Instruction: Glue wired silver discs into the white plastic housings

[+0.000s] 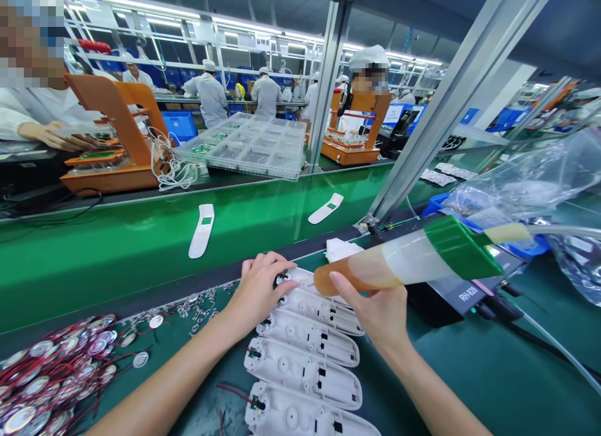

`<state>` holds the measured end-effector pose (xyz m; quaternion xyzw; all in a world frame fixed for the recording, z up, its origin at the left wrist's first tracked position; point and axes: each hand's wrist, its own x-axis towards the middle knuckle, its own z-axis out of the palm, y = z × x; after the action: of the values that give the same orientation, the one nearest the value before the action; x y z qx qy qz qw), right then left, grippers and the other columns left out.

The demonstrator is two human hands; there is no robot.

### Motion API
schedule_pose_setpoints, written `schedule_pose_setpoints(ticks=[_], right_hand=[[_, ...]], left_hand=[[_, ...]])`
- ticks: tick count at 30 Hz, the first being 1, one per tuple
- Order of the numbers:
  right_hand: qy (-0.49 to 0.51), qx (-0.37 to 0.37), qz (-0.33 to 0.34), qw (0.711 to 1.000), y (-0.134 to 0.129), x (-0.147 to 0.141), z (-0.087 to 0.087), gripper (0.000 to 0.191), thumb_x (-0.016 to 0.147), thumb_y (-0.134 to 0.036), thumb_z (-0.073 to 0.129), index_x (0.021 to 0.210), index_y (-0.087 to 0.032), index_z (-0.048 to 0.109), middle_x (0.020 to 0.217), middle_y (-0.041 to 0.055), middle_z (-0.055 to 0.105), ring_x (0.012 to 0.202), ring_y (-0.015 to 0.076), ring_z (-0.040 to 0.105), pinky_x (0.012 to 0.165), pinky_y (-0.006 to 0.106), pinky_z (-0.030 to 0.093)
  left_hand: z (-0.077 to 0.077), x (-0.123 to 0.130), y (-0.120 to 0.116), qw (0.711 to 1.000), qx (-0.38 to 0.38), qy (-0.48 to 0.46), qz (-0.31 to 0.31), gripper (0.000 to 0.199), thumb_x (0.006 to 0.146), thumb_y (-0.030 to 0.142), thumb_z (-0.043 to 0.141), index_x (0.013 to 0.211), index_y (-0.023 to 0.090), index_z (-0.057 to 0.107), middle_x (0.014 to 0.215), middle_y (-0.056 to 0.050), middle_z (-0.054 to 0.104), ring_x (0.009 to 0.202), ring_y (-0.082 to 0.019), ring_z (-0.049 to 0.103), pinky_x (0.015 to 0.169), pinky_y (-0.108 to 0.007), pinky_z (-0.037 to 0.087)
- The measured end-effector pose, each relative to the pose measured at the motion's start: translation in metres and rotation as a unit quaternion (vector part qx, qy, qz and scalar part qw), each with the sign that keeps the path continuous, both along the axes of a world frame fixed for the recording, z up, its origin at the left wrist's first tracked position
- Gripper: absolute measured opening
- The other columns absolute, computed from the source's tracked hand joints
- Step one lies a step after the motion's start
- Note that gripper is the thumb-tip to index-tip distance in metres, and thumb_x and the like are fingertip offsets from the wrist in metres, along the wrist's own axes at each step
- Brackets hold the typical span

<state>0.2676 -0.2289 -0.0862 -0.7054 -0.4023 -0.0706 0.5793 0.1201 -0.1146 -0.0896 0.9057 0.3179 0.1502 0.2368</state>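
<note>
My right hand [384, 314] is closed around a glue dispensing syringe [404, 261] with amber contents, a green cap and an air hose. The syringe lies tilted, its lower end pointing left over the farthest white plastic housing [303, 276]. My left hand [257, 286] has thumb and fingers curled on the left end of that housing, next to a small dark part. Nearer to me, more white housings [307, 376] lie in a row, open side up. Red wires come out of the nearest one. The syringe's tip is hard to make out.
Wired metal discs [42, 367] and small metal parts [200, 308] lie at left. A dispenser box [451, 301] stands right. Beyond, a green conveyor belt [258, 220] carries two white covers [201, 231]. A metal post [451, 104] rises ahead. Co-workers sit beyond.
</note>
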Motion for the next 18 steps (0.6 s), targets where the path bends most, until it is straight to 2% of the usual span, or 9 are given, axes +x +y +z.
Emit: schedule_pose_setpoints(ticks=[8,18], right_hand=[[0.035,-0.009,0.027,0.999,-0.0001,-0.0001,-0.0019,0.026,0.061,-0.041,0.07,0.059,-0.016,0.064,0.059,0.0063,0.067,0.051,0.0189,0.063,0.045,0.025,0.05],[0.081,-0.014,0.038,0.996,0.002,-0.0032,0.0037,0.024,0.059,-0.039,0.069,0.06,-0.016,0.064,0.061,0.0076,0.067,0.056,0.0212,0.065,0.054,0.028,0.054]], left_hand=[[-0.0006,-0.001,-0.0002,1.0,-0.002,-0.001,-0.002,0.022,0.083,0.019,0.062,0.104,0.027,0.06,0.105,0.001,0.059,0.099,-0.02,0.05,0.084,-0.039,0.03],[-0.0034,-0.0006,-0.0001,1.0,0.008,-0.013,-0.003,0.023,0.083,0.02,0.062,0.104,0.027,0.06,0.105,0.001,0.059,0.1,-0.021,0.051,0.083,-0.038,0.031]])
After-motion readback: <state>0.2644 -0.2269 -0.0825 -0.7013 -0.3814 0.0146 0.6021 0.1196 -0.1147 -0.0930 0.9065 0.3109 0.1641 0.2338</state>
